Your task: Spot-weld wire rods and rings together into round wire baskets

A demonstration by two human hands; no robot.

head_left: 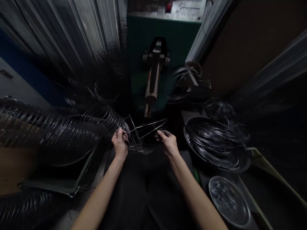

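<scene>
A bent metal wire frame with a long pointed loop is held up in front of the machine. My left hand is closed around its left side, fingers curled on the wires. Close to the loop's lower wire, my right hand makes a pinch. A thin sliver seems to stick up at those fingertips, but dimness hides what it is. Just beyond the frame, the rod-like arm of a green machine points down toward it.
Left of me lie coiled wire rings and a dark tray. On my right stand a basin of curved wires and a round metal plate with small metal pieces. A wire coil hangs beside the machine.
</scene>
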